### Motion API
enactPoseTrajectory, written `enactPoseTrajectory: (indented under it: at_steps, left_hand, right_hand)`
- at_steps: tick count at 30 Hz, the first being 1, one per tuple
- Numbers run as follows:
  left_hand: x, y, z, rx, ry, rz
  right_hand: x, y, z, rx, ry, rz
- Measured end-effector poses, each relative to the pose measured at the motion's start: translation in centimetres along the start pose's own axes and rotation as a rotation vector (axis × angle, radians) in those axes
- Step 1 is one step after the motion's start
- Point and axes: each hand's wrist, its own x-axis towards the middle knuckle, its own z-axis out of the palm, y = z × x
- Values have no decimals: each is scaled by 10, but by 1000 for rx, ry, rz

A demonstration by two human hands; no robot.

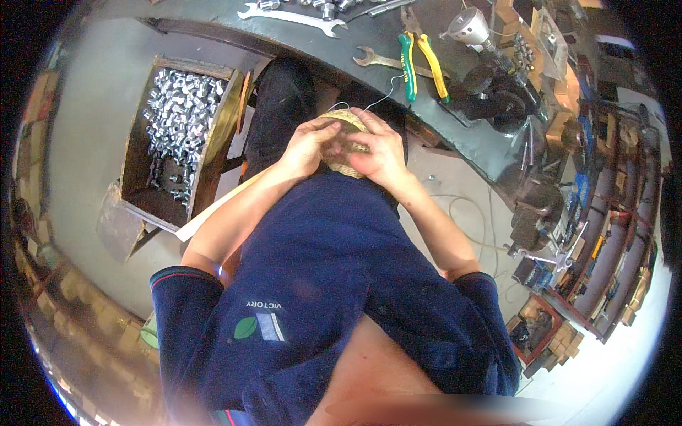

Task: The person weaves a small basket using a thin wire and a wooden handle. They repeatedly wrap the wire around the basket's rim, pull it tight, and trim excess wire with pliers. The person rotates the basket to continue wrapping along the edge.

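Note:
In front of my body, over my lap, I hold a round, straw-coloured woven piece (343,165) that looks like a small shallow basket; its exact kind is not clear. My left hand (310,145) grips its left side with curled fingers. On the right side, my right hand (382,150) is closed around it, its fingers bent over the middle. Dark patches show between the two hands. A thin pale wire (387,95) curves up from beyond my right fingers toward pliers (420,67) with green and yellow handles. The fingertips partly hide the woven surface.
Beside the pliers on the grey bench lies a wrench (387,60), with a double-ended wrench (291,17) further left. A wooden box (217,153) of metal fittings stands at left. A pale strip (224,204) slants past my left forearm. A silver-headed tool (470,30) is at right.

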Motion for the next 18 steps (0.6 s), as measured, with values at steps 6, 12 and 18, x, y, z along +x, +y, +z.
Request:
enactPoseTrajectory:
  at_steps: [6,12,18]
  left_hand:
    - [11,-9,-7,-118,-92,-21]
    - [10,-10,-8,-240,-111,6]
    - [11,-15,-12,-318,-72,-12]
  right_hand:
    - [0,2,3,58,11,-10]
    - [0,1,4,55,19,17]
    - [2,0,2,58,-14,36]
